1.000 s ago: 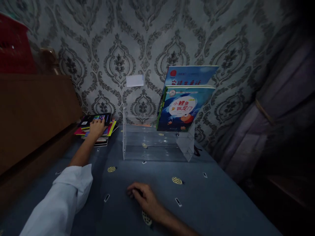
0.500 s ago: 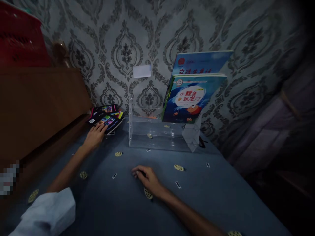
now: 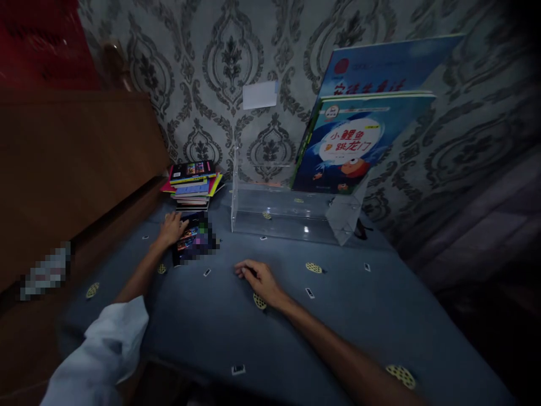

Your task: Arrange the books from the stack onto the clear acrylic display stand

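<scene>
My left hand [image 3: 171, 229] is on the upper left edge of a dark book [image 3: 194, 239] with a colourful cover, its fingers closed on that edge. Part of this book is blurred by pixels. Just behind it stands a pile of books [image 3: 192, 189], several thick, with a black one on top. My right hand [image 3: 260, 280] rests on the blue tablecloth [image 3: 346, 332], loosely curled and holding nothing. Beyond it stands a clear acrylic book rack [image 3: 279, 225]. At the rack's right end a blue picture book [image 3: 342, 149] leans upright in front of a taller blue book [image 3: 372, 65].
A brown wooden cabinet [image 3: 76, 169] borders the table on the left, with a red bag [image 3: 46, 45] on top. Patterned wallpaper [image 3: 194, 67] rises behind the rack, with a white card [image 3: 260, 95] on it. A pale curtain [image 3: 477, 214] hangs at the right.
My left hand has moved toward me from the pile, bringing the dark book down in front of it. My right hand stays in place on the cloth. The view has shifted slightly.
</scene>
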Demonstrator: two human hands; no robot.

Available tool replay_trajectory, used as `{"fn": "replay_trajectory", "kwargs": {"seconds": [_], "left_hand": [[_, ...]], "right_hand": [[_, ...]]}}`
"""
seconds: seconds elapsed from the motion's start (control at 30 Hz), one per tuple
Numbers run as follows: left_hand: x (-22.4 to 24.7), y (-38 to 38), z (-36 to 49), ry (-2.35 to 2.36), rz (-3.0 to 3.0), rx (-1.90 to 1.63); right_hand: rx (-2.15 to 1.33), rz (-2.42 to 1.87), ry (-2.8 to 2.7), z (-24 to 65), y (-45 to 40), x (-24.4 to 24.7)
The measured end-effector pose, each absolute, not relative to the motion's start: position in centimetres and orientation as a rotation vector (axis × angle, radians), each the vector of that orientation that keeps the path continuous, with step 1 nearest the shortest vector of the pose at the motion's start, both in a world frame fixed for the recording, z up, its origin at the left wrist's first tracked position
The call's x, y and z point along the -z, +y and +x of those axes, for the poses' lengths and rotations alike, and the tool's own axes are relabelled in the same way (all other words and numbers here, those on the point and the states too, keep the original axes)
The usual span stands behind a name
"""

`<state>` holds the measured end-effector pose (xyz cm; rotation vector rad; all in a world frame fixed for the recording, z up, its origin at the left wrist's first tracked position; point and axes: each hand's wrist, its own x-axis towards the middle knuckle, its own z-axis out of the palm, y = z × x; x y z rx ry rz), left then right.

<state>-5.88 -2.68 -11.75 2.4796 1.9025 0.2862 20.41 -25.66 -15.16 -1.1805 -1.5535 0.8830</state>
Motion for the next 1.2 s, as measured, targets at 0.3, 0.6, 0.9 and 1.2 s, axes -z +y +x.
{"fn": "replay_trajectory", "kwargs": {"seconds": [0.3,0.6,0.9,1.2], "left_hand": [[13.5,-3.7,-4.8,1.807,2.537,-0.153],[12.9,-10.0,-2.4,1.674,2.624,-0.129],[12.6,-14.8,0.0,1.637,2.65,-0.114],[13.9,-18.6,3.1,1.533,2.723,-0.242]], "right_hand": [[-0.847,-1.15,-1.554,20.3,-25.5,15.7],[-0.545,-1.202,-1.683,20.4,-26.3,15.0],[-0.31,-1.25,-1.806,22.5,-26.8,15.9],[-0.228,-1.351,-1.893,25.6,-28.4,17.2]]}}
